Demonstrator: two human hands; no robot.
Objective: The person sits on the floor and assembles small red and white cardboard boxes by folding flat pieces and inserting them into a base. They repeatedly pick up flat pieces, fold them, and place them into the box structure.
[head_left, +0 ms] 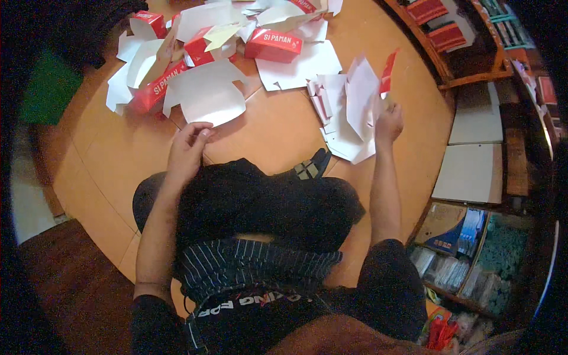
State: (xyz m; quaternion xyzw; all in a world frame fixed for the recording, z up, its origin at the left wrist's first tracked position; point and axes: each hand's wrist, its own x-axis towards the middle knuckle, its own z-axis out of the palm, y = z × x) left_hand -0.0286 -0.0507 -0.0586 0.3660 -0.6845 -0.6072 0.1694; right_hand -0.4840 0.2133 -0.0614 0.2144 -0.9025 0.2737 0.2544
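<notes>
Red-and-white folded cartons [273,45] lay heaped at twelve o'clock on the floor [278,130]. The right hand [389,122] pinched a flat white carton blank [362,97] at two o'clock; the left hand [188,145] curled at another blank's [204,94] edge.

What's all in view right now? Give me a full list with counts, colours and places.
Flat carton blanks: a loose heap, count unclear, white inside and red outside, far left of floor.
Folded boxes: at least three, red, among the heap.
Blank stack: one pile, white, by the right hand.
Floor: orange-brown tiles.
Shelf: wooden, upper right.
Storage box: packets inside, lower right.
Left hand: touching the edge of a white blank.
Right hand: holding a red-and-white blank.
</notes>
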